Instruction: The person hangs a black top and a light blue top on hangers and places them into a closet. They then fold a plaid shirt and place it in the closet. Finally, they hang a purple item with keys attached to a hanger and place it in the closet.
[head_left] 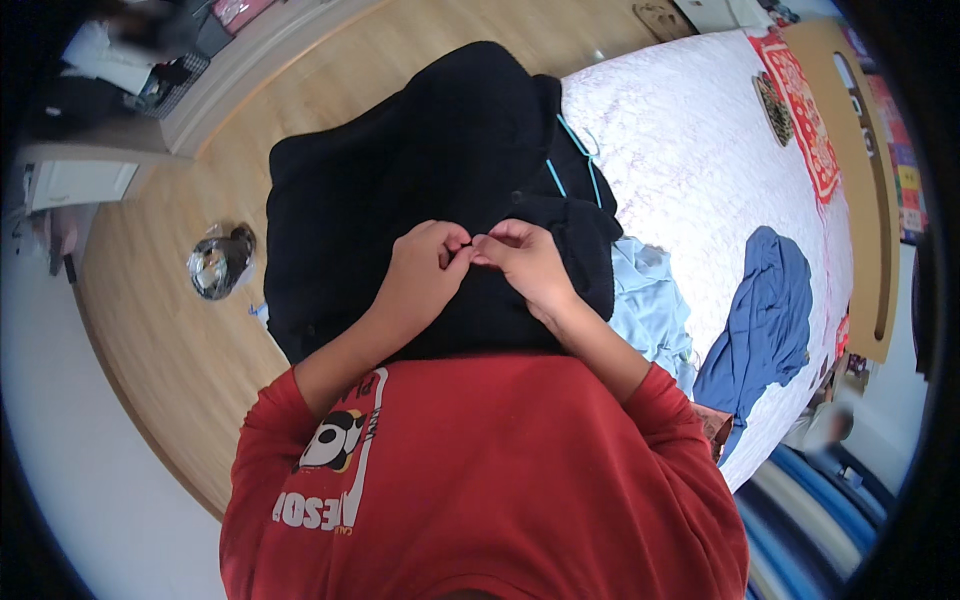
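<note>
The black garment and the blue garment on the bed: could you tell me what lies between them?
In the head view, a crumpled light blue cloth lies between the black garment and the blue garment.

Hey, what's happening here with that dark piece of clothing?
A person in a red sweatshirt holds a black garment up in front of them, on a light blue hanger. The left hand and right hand meet at the middle of its front, fingers pinched on the cloth as if working a button. Beside them is a bed with a white cover, where a light blue garment and a darker blue one lie. A shiny crumpled bag sits on the wooden floor.
</note>
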